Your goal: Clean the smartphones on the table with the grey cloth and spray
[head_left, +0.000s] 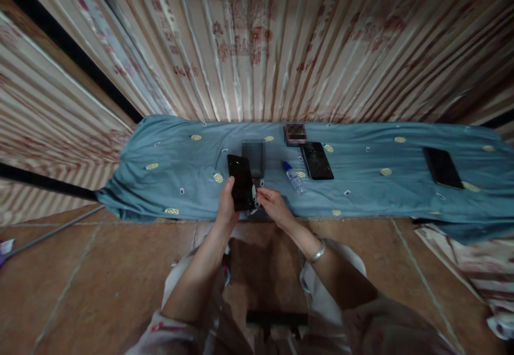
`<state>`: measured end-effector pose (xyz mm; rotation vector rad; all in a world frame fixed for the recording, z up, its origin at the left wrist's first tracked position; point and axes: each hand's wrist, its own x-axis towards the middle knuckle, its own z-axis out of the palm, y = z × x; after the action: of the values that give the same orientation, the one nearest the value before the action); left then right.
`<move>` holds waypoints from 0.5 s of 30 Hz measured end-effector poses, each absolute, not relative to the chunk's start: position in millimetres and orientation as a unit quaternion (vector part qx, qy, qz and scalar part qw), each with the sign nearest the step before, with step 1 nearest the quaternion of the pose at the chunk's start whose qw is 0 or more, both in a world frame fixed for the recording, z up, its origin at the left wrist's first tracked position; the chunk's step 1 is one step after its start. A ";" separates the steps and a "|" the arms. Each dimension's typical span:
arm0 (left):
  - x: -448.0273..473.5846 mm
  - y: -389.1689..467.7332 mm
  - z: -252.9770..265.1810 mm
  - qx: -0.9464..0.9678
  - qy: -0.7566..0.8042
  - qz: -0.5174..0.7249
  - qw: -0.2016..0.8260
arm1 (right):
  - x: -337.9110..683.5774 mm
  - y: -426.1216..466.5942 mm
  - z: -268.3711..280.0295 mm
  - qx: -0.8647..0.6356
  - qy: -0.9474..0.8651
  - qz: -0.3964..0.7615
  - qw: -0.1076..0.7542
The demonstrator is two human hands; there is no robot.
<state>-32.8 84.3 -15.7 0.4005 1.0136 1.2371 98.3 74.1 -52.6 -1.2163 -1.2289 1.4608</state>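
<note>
My left hand (pixel 227 203) is wrapped round a black smartphone (pixel 241 181), its dark screen tilted up towards me. At the phone's lower right edge, my right hand (pixel 272 203) pinches a small crumpled whitish piece (pixel 255 198), perhaps cloth or tissue. Just behind the held phone lies a dark flat rectangular thing (pixel 257 151), blurred over. A clear bottle with a blue cap (pixel 294 177) lies on its side to the right of my right hand. Beyond the bottle, a second black phone (pixel 317 160) with a marked or cracked screen rests on the cloth.
A blue cloth with yellow prints (pixel 353 199) covers the long low surface. Behind the second phone sits a small dark box (pixel 295 134), pixelated. Another black phone (pixel 443 168) lies far right. A patterned curtain (pixel 249 50) hangs along the back; brown floor tiles (pixel 100 274) lie in front.
</note>
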 end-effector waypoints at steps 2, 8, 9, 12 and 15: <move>-32.1 83.9 -12.5 0.196 0.446 0.558 0.672 | 98.4 70.8 -50.0 -0.486 -0.489 0.592 0.417; -36.9 86.5 -11.2 0.203 0.457 0.572 0.651 | 93.9 58.9 -52.0 -0.475 -0.499 0.612 0.389; -37.9 87.2 -11.7 0.200 0.457 0.576 0.648 | 94.1 57.5 -52.6 -0.474 -0.508 0.611 0.379; -38.8 88.9 -12.4 0.181 0.453 0.588 0.645 | 99.6 55.4 -50.3 -0.483 -0.572 0.562 0.352; -37.3 89.7 -10.7 0.156 0.449 0.586 0.656 | 108.8 54.9 -42.0 -0.511 -0.668 0.424 0.336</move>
<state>-37.3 89.7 -10.7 0.3541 1.0176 1.3271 108.8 54.9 -42.0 -1.3328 -1.7421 1.1048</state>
